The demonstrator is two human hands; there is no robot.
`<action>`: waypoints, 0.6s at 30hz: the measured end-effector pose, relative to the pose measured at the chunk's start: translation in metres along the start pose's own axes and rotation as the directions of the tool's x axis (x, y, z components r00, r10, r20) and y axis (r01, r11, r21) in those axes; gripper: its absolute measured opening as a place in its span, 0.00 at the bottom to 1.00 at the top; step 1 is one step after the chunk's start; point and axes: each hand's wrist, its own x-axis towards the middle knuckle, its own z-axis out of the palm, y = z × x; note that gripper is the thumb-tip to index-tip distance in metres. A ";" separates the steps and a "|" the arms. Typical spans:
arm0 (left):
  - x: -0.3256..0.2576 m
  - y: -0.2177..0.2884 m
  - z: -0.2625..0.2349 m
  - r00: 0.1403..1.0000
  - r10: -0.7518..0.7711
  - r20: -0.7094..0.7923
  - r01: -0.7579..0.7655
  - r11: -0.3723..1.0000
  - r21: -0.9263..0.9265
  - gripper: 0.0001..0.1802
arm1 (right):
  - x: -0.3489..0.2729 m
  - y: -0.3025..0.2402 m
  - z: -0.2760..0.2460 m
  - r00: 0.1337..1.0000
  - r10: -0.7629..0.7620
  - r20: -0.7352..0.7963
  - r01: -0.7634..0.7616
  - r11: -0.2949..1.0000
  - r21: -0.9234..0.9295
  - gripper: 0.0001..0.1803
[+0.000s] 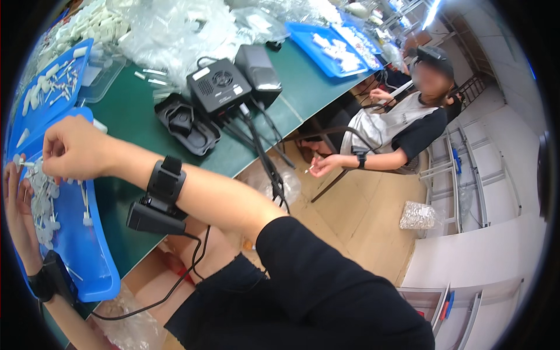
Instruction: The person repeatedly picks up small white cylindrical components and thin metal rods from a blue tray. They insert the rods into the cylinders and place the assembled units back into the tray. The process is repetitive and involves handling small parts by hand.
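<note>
At the far left, my left hand [17, 192] is raised over the blue tray [105, 262], its fingertips closed on a small white stick-like part [26, 164] with a rounded end. My right hand [79, 149] is beside it, fingers curled in a pinch near the stick's other end. What the right fingertips hold is hidden. Under both hands, the tray bears a heap of small white plastic pieces [44, 204], some with thin stems and round discs. Both my wrists carry black strapped devices.
Another blue tray [87, 52] with white parts lies beyond. A black box with a fan [219, 86], cables and a black plastic holder [186, 125] sit on the green table [134, 221]. Clear plastic bags [175, 29] are piled behind. A seated co-worker [396, 125] is at the right.
</note>
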 end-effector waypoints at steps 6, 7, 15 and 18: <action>-0.006 -0.003 0.017 1.000 0.018 -0.023 -0.017 0.999 0.038 0.17 | -0.002 -0.007 -0.001 1.000 0.000 -0.012 0.000 1.000 0.028 0.07; -0.006 -0.002 0.019 0.999 0.019 -0.030 -0.018 0.999 0.034 0.17 | -0.002 -0.010 0.000 1.000 0.002 -0.014 -0.002 1.000 0.029 0.07; -0.014 0.023 0.065 0.997 -0.015 -0.078 0.009 0.997 -0.071 0.14 | -0.003 0.000 0.001 1.000 -0.005 0.007 0.004 0.998 0.060 0.09; -0.008 0.026 0.058 0.998 -0.009 -0.054 0.007 0.999 -0.046 0.12 | 0.000 -0.003 0.001 1.000 0.011 0.022 -0.011 0.999 0.033 0.09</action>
